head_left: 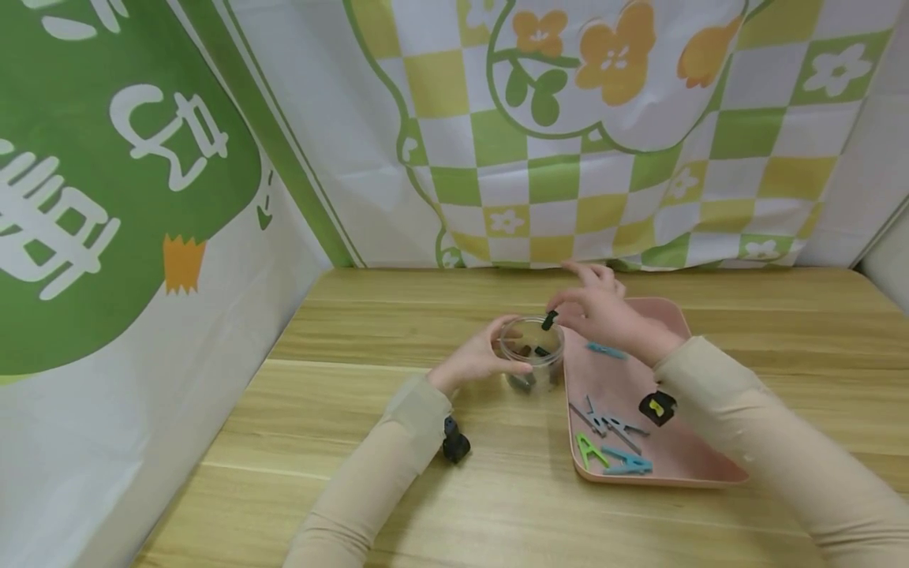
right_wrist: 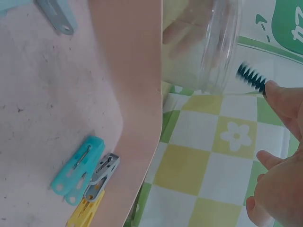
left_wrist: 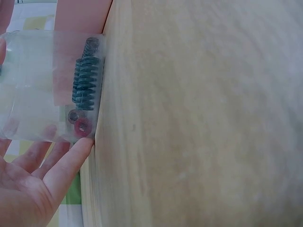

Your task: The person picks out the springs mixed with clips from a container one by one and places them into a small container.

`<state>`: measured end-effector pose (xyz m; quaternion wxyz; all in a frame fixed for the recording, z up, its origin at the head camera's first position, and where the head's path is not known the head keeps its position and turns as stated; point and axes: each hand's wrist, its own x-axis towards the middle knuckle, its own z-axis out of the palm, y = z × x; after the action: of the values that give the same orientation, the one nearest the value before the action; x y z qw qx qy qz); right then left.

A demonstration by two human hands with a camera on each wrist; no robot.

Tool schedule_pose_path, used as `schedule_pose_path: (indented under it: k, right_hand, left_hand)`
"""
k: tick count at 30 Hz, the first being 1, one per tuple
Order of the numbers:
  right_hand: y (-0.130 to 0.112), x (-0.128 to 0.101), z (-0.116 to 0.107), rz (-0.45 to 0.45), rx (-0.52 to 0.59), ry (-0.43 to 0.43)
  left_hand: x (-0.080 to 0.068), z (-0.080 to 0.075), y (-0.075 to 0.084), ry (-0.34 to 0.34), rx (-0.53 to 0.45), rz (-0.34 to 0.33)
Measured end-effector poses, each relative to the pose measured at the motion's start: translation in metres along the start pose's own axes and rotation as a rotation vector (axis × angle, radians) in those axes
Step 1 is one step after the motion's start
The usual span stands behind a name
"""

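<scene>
A clear plastic jar (head_left: 531, 356) stands on the wooden table just left of a pink tray (head_left: 678, 454). My left hand (head_left: 483, 356) cups the jar's left side, fingers lying along its wall (left_wrist: 71, 158). Inside the jar (left_wrist: 42, 80) lie a teal spring (left_wrist: 85, 78) and small ring-shaped parts (left_wrist: 82, 126). My right hand (head_left: 561, 309) hovers over the jar's rim and pinches a dark teal spring (head_left: 549, 319) between thumb and fingertip. In the right wrist view that spring (right_wrist: 251, 76) sticks out from the fingertips (right_wrist: 281, 97) beside the jar mouth (right_wrist: 210, 47).
The tray (right_wrist: 132, 94) holds several clothespins: teal (right_wrist: 78, 169), grey (right_wrist: 103, 176), yellow (right_wrist: 87, 213), and a green one (head_left: 589, 451) at its front. Patterned cloth walls stand close behind and on the left. Wooden table (left_wrist: 199, 118) stretches right and forward.
</scene>
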<state>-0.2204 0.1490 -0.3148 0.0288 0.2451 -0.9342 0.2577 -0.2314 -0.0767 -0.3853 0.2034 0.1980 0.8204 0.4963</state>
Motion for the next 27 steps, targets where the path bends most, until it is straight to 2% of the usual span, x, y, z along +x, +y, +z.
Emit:
schedule_pose_path:
  k: [11, 16, 27]
  right_hand:
    - [-0.0027, 0.0012, 0.0095, -0.034, 0.01, -0.024]
    - [-0.0022, 0.0013, 0.0105, -0.025, 0.012, -0.053]
    - [0.0017, -0.0036, 0.0103, -0.011, 0.025, -0.06]
  left_hand:
    - [-0.0003, 0.0005, 0.0005, -0.001, -0.004, -0.006]
    - [0.0, 0.0008, 0.0016, -0.001, -0.004, 0.003]
    - [0.0021, 0.001, -0.0016, -0.005, -0.012, 0.005]
